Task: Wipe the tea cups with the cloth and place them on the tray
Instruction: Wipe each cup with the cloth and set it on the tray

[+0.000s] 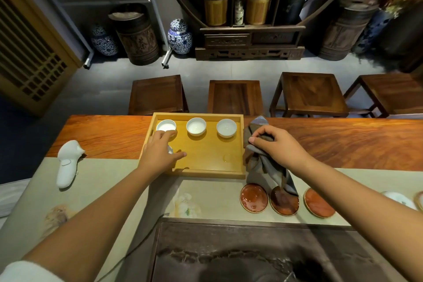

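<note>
A light wooden tray [206,171] lies on the table with three white tea cups in its far row: left cup [165,126], middle cup [196,126], right cup [226,128]. My left hand [160,153] is inside the tray's near-left part, closed over a fourth white cup [170,149], mostly hidden under the fingers. My right hand [274,142] is just right of the tray, gripping a grey-brown cloth [265,167] that hangs down over a saucer.
Three red-brown saucers [253,198] [284,201] [318,202] lie on the beige runner near me. A white handheld device [67,163] lies at the left. A dark stone tea tray [229,252] sits closest to me. Wooden stools [234,96] stand beyond the table.
</note>
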